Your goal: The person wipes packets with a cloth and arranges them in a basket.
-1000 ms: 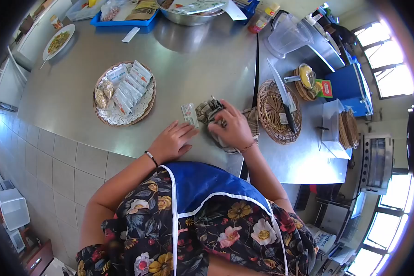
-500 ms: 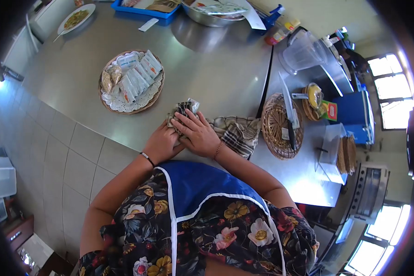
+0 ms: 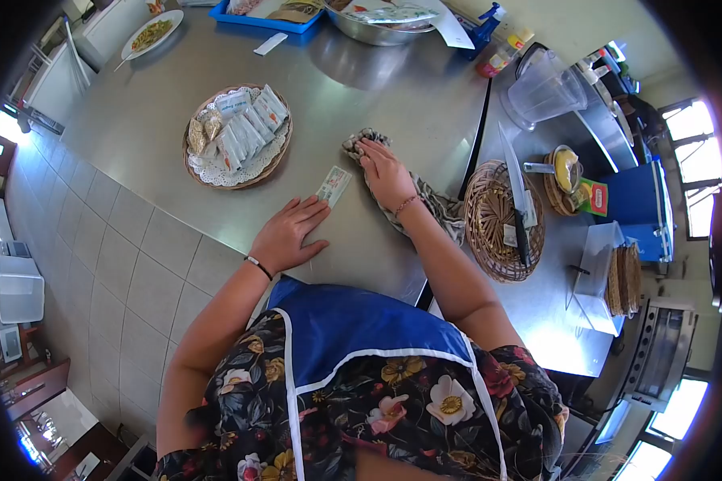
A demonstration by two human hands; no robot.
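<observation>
My left hand point(image 3: 290, 233) lies flat near the front edge of the steel table, fingers stretched out and thumb apart. Its fingertips rest on the lower end of a small printed sachet point(image 3: 334, 186), which lies flat. To the right of it, my right hand point(image 3: 389, 172) grips a bunched, dark-and-light patterned cloth point(image 3: 435, 210) against the tabletop. The cloth trails back under my right wrist towards a wicker basket. Beyond my left hand, a round wicker tray point(image 3: 287, 152) with a white doily bears several similar sachets point(image 3: 245, 138) and small bags of grains point(image 3: 204, 131).
A knife point(image 3: 515, 188) lies across the wicker basket point(image 3: 477, 248) at right. Behind it stand a blender jug point(image 3: 547, 94) and a blue cooler box point(image 3: 638, 204). At the back are a metal bowl point(image 3: 377, 34), a blue tray point(image 3: 297, 26) and a plate of food point(image 3: 172, 22).
My hands, pressed together on the cloth and sachet before, are now apart. The right hand has moved the cloth right and away from me; the sachet now lies uncovered under my left fingertips.
</observation>
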